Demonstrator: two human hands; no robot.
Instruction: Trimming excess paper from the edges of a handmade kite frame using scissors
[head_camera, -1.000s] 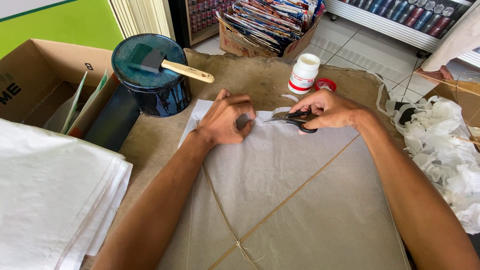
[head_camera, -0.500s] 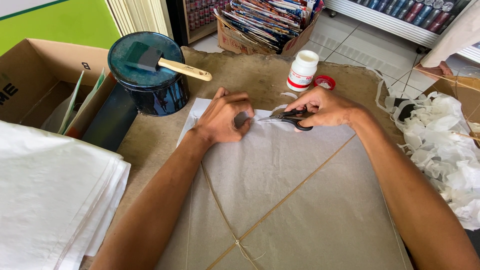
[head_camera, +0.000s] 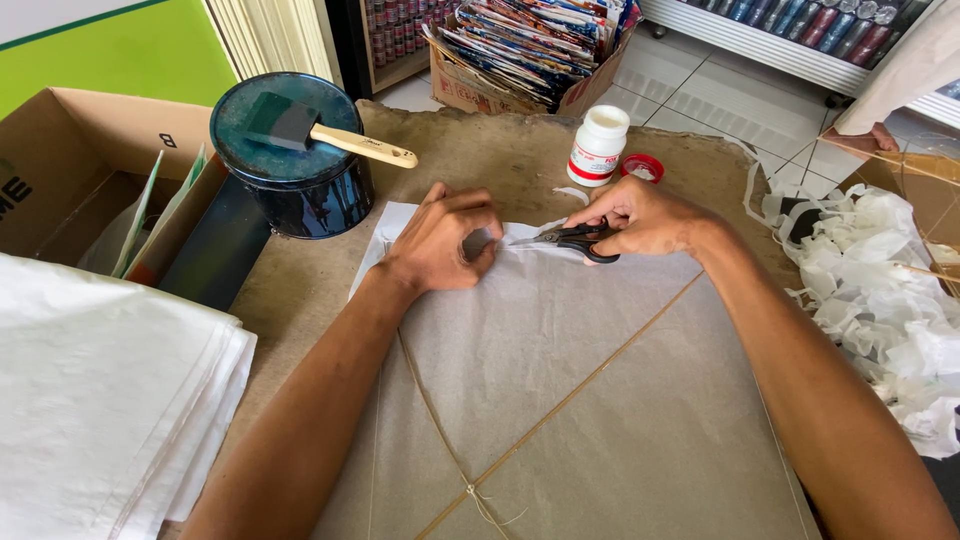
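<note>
— While we go from big to small, what covers the counter (head_camera: 480, 150)?

— A grey-white tissue sheet (head_camera: 560, 400) lies flat on the brown counter, with thin sticks (head_camera: 560, 410) crossed over it and tied with string low in the view. To the left sits a thick stack of white tissue (head_camera: 90, 390), with an open cardboard box (head_camera: 70, 150) behind it; to the right, a heap of crumpled white scraps (head_camera: 890, 300).

— And the smaller things?

— A dark blue round tin (head_camera: 295, 165) with a foam brush (head_camera: 320, 130) lying across its lid, then a white glue bottle (head_camera: 597, 146) beside its red cap (head_camera: 642, 168).

— The hands?

— The left hand (head_camera: 445, 240) is curled, pinching the sheet's far edge. The right hand (head_camera: 640, 215) is closed around black-handled scissors (head_camera: 570, 238) (blades pointing at the left fingers, at that same edge).
</note>
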